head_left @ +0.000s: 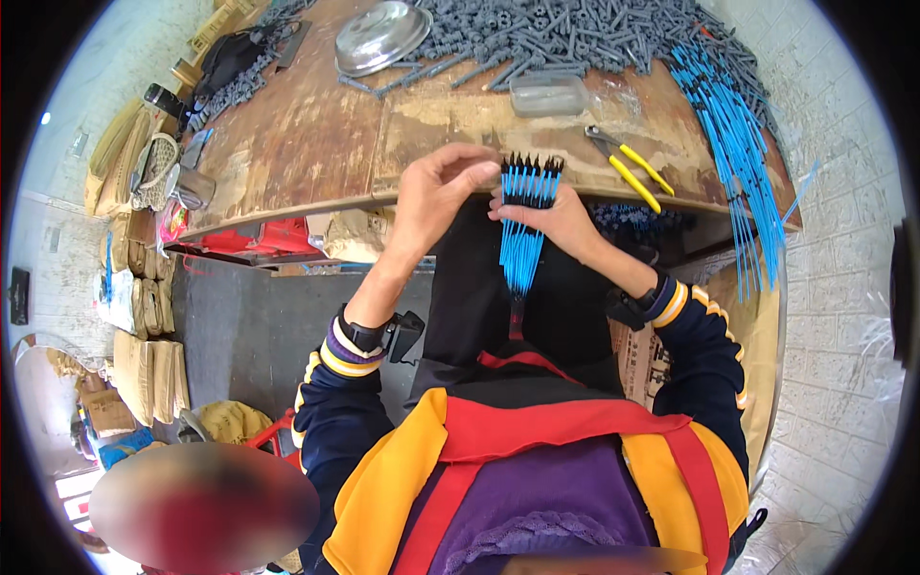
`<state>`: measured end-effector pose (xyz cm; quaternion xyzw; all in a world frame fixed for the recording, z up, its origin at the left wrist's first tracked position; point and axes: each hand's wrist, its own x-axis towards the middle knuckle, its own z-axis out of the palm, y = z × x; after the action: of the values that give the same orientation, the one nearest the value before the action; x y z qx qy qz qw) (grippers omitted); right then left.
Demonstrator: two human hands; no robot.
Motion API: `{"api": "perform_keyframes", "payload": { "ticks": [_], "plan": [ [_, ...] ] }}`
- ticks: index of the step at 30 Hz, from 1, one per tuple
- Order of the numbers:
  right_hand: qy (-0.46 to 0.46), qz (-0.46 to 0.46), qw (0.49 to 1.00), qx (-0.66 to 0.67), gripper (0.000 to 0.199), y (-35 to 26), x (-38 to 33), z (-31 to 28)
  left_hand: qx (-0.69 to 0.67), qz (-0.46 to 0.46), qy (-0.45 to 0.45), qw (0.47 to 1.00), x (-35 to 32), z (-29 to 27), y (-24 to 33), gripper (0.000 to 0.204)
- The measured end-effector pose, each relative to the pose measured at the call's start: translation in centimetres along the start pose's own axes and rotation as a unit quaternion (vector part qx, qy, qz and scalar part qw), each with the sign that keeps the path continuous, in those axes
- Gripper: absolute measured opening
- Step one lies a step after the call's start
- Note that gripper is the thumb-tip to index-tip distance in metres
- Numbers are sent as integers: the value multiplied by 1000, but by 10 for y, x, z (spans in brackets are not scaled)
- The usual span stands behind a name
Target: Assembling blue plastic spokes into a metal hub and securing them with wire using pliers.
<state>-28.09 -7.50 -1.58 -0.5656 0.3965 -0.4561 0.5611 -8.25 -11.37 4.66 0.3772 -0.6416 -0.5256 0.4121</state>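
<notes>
Both my hands work blue rods: right hand [556,222] grips the bundle [523,230]; left fingers [479,163] pinch tips; keep ends level.

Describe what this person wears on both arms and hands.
The left hand and right hand are bare, without gloves. Both arms wear dark navy sleeves with yellow, white and purple striped cuffs. A black wrist device sits on the left wrist, another on the right.

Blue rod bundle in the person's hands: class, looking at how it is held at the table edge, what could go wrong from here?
1. The right hand grips the blue rod bundle only near its top; the long lower ends hang free and could slip out.
2. The left hand touches the dark pointed tips, which might prick fingers.
3. The yellow-handled pliers lie close to the table edge and may get knocked off.
</notes>
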Motion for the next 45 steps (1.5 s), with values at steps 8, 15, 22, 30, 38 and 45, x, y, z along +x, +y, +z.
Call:
{"api": "perform_keyframes", "payload": {
  "ticks": [8,15,22,30,38,45],
  "plan": [
    [6,12,1000,-7,24,1,7,-4,-110,14,-17,994,16,10,-13,18],
    [8,21,999,-33,22,1,8,-4,-65,-45,-19,997,20,7,-15,22],
    [28,30,998,-42,23,3,2,-10,-114,-95,-75,986,74,-15,-9,32],
    [52,40,997,51,22,10,7,-2,459,149,65,873,276,-57,-105,47],
    [31,82,996,17,23,7,9,-13,236,144,25,961,197,-40,-63,42],
    [6,32,999,18,25,8,20,-8,-178,-76,29,981,41,-13,-60,40]
  ]
}}
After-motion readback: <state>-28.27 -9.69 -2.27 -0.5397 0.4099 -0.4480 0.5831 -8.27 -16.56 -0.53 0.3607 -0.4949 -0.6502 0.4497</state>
